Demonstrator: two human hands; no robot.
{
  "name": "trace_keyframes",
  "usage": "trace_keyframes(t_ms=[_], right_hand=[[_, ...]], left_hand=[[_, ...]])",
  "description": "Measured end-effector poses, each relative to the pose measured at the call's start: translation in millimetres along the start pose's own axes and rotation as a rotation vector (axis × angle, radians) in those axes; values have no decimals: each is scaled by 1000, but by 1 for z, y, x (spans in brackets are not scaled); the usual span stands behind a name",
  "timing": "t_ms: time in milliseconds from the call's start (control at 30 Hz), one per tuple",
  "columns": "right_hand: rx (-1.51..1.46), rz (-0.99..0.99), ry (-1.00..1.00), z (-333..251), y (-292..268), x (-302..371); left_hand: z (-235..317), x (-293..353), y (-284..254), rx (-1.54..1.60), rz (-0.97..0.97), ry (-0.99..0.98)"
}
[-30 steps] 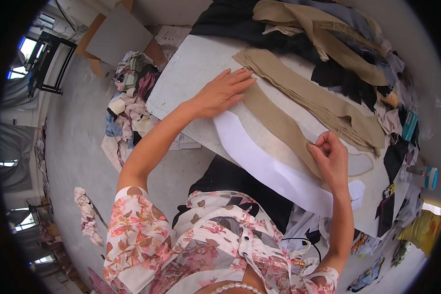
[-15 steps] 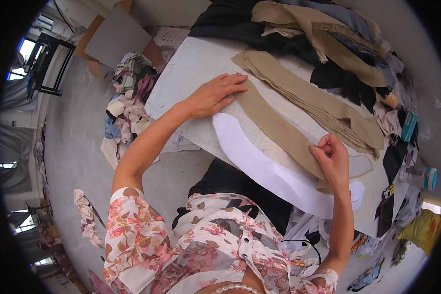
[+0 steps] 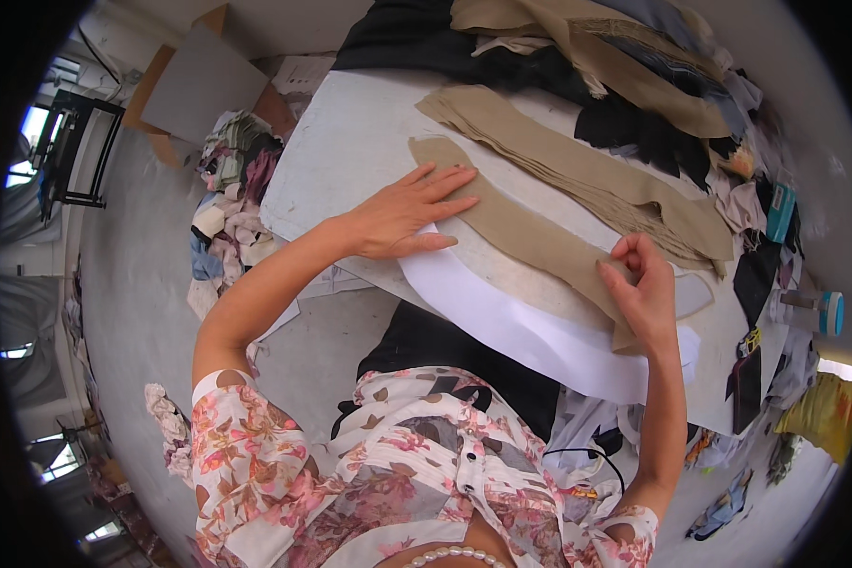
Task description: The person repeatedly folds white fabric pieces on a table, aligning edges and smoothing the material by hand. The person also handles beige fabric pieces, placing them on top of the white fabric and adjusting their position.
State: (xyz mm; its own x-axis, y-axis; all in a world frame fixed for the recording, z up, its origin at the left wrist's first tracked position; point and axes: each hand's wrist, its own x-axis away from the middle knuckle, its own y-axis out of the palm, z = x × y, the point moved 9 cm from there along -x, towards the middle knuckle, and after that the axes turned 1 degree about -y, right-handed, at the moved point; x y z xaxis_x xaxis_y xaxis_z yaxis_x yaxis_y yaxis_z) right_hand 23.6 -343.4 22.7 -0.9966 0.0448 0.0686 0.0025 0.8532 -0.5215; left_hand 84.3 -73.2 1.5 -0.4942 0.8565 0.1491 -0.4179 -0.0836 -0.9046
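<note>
L hand [image 3: 402,216] is lying spread on tan strip [image 3: 530,234] atop tabletop [image 3: 341,142] (white piece [image 3: 502,317] lying alongside), R hand [image 3: 646,293] is pinching strip's edge, uneven pull poss. risking skew.

Two hands, one left hand [image 3: 409,216] and one right hand [image 3: 647,295], on one worktop [image 3: 327,161]. One separate tan strip [image 3: 532,244], one long white piece [image 3: 502,317] and one tan stack [image 3: 559,170] layered too closely to count. One cardboard box [image 3: 208,80].

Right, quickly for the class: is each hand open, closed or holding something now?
Left hand: open, fingers spread on the khaki strip.
Right hand: closed, apparently pinching that strip's edge.
</note>
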Motion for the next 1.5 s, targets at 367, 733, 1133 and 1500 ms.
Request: trace_keyframes(t_ms=[367,733,1133,1500], right_hand=[[218,8,-19,14,10,-6],[249,-34,6,14,7,-7],[305,93,-7,42,-33,9],[255,26,76,43,-48,19]], left_hand=[[-2,1,-3,-45,-3,-3],[71,-42,25,-85,-74,254],[77,-54,15,-255,-134,195],[117,-102,49,-21,-58,485]])
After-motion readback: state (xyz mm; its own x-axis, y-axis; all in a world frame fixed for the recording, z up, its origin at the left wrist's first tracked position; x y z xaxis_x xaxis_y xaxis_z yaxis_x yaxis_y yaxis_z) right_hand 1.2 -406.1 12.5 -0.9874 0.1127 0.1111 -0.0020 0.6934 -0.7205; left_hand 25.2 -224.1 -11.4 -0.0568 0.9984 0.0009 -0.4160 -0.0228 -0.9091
